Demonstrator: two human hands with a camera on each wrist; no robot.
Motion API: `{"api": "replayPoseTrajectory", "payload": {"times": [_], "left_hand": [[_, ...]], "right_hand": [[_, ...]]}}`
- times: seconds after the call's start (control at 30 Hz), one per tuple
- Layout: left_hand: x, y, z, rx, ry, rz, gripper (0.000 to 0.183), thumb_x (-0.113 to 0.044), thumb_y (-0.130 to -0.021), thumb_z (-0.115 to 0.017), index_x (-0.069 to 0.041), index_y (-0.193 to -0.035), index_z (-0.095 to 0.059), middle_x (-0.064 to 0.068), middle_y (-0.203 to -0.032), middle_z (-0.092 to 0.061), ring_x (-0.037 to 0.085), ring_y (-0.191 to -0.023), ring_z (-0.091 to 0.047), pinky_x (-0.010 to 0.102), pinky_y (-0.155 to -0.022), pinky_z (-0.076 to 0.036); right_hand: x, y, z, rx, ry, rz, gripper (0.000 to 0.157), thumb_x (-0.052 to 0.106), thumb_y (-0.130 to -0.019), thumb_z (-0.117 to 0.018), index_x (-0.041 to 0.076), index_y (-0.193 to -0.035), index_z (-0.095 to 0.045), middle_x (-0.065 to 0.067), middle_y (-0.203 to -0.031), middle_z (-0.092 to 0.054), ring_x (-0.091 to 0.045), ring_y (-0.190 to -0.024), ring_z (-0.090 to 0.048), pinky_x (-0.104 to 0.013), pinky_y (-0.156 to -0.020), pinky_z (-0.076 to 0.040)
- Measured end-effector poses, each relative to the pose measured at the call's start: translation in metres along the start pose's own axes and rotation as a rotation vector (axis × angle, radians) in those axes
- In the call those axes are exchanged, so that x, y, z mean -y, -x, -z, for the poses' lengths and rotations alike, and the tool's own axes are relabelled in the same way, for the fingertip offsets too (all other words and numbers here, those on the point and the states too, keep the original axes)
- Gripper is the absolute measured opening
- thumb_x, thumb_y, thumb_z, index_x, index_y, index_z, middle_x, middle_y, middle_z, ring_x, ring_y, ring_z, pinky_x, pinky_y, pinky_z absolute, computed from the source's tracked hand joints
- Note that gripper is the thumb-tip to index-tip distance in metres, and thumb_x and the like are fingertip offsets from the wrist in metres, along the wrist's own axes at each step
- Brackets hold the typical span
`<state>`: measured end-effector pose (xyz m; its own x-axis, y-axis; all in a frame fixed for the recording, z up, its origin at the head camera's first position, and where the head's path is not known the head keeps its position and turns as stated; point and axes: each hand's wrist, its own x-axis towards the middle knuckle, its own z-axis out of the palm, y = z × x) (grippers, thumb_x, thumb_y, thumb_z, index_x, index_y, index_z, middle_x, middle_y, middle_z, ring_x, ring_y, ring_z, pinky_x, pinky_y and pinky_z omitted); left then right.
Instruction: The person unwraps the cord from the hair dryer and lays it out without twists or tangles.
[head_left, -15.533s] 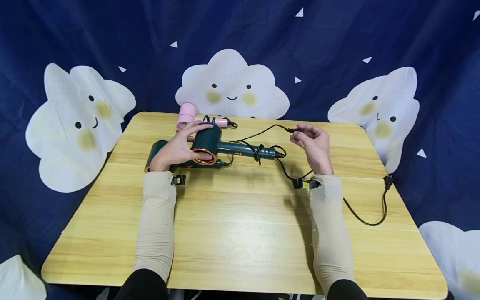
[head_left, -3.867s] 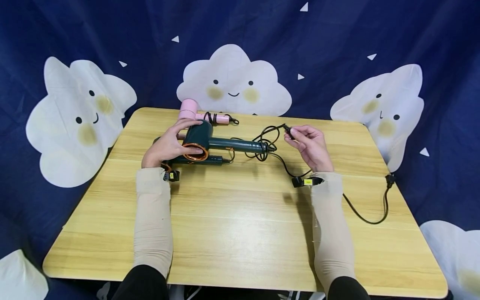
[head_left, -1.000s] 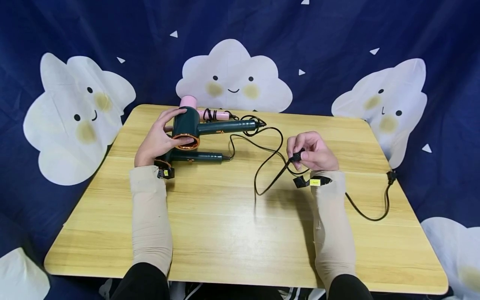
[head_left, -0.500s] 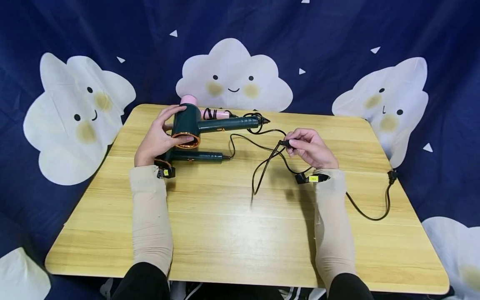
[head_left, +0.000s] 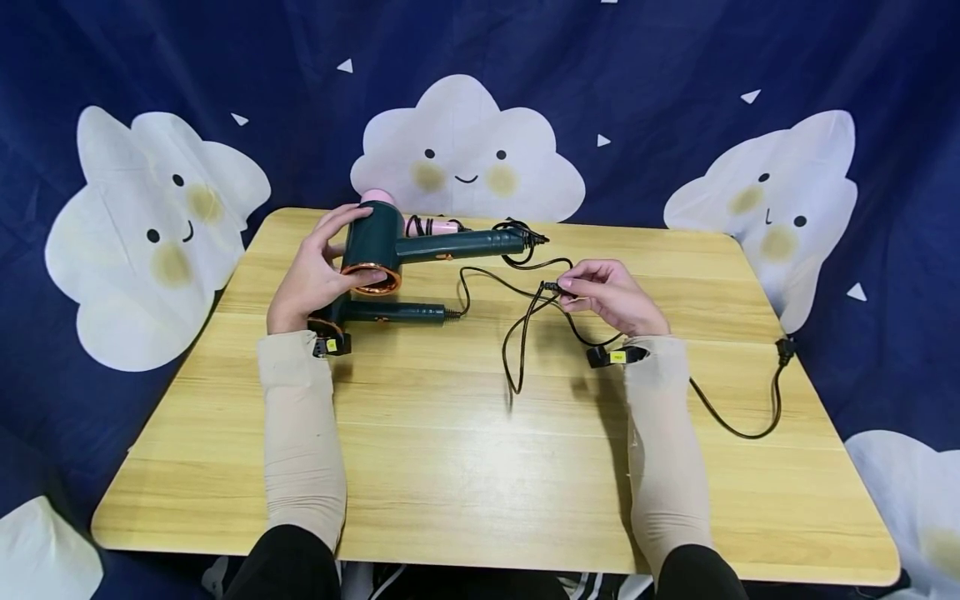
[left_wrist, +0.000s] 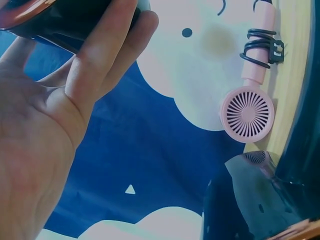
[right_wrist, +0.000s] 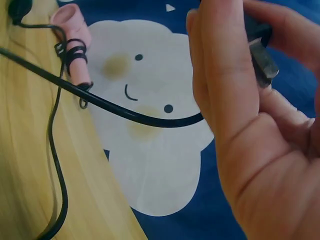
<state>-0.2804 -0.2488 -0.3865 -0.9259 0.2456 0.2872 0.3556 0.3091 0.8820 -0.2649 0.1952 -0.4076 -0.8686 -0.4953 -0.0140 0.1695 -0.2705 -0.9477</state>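
Note:
My left hand [head_left: 309, 279] grips a dark green hair dryer [head_left: 372, 237] round its head, above the table. The copper-rimmed end faces me and the handle points right. Its black cord [head_left: 522, 354] hangs in a loop, and some turns gather at the handle's end. My right hand [head_left: 617, 298] pinches the black plug [head_left: 552, 287] of that cord; in the right wrist view a metal prong [right_wrist: 265, 67] shows between the fingers. Below lies a second dark green hair dryer [head_left: 393, 312], its head partly hidden by my left hand and the raised dryer.
A pink hair dryer [head_left: 435, 227], cord wound round its handle, lies at the table's back edge, partly covered in the head view. The second dryer's cord [head_left: 731, 432] runs under my right arm to a plug [head_left: 785, 348] at the right edge of the table [head_left: 487, 500].
Over the longer span, the held dryer has risen and moved left, and its cord has loosened from the handle. In the last second my right hand has shifted left and slightly up with the plug.

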Motion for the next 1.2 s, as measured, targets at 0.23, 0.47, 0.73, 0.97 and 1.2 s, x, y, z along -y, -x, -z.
{"api": "replayPoseTrajectory", "payload": {"times": [0.23,0.47,0.73,0.97,1.2], "left_hand": [[-0.002,0.001,-0.002,0.014,0.082,-0.065,0.085,0.004,-0.070,-0.085,-0.021,-0.144,-0.051,-0.003,-0.155,-0.035,0.025,-0.114,-0.057,0.017,-0.085,-0.054],[-0.006,0.002,-0.004,0.050,0.090,-0.098,0.085,0.007,-0.069,-0.084,-0.017,-0.143,-0.052,-0.001,-0.154,-0.037,0.023,-0.107,-0.061,0.017,-0.084,-0.055],[-0.005,0.004,-0.004,0.111,0.115,-0.093,0.083,0.007,-0.070,-0.083,-0.015,-0.143,-0.051,0.000,-0.152,-0.038,0.023,-0.104,-0.062,0.020,-0.079,-0.058],[-0.007,0.004,-0.006,0.153,0.149,-0.085,0.083,0.009,-0.069,-0.083,-0.013,-0.143,-0.051,0.001,-0.152,-0.038,0.027,-0.104,-0.061,0.022,-0.079,-0.058],[-0.005,0.002,-0.006,0.213,0.167,-0.086,0.084,0.010,-0.069,-0.082,-0.011,-0.143,-0.049,0.004,-0.154,-0.036,0.024,-0.112,-0.057,0.024,-0.082,-0.058]], "right_hand": [[-0.005,-0.006,-0.003,-0.092,0.026,-0.053,0.007,-0.002,-0.092,-0.064,0.000,-0.096,-0.069,-0.010,-0.092,-0.074,-0.020,-0.078,-0.073,-0.032,-0.077,-0.060],[-0.008,-0.011,-0.008,-0.173,0.022,-0.075,0.006,-0.003,-0.092,-0.064,0.002,-0.090,-0.067,-0.008,-0.091,-0.073,-0.019,-0.076,-0.073,-0.030,-0.077,-0.060],[-0.011,-0.015,-0.015,-0.343,-0.021,-0.006,0.011,-0.006,-0.092,-0.060,0.002,-0.090,-0.066,-0.010,-0.093,-0.067,-0.019,-0.075,-0.072,-0.028,-0.078,-0.060],[-0.011,-0.018,-0.020,-0.459,-0.051,0.107,0.013,-0.006,-0.091,-0.062,0.002,-0.090,-0.072,-0.006,-0.089,-0.069,-0.015,-0.073,-0.071,-0.027,-0.072,-0.060],[-0.011,-0.022,-0.023,-0.535,-0.114,0.210,0.008,-0.006,-0.089,-0.065,0.000,-0.088,-0.071,-0.008,-0.080,-0.072,-0.017,-0.067,-0.071,-0.027,-0.069,-0.060]]}}
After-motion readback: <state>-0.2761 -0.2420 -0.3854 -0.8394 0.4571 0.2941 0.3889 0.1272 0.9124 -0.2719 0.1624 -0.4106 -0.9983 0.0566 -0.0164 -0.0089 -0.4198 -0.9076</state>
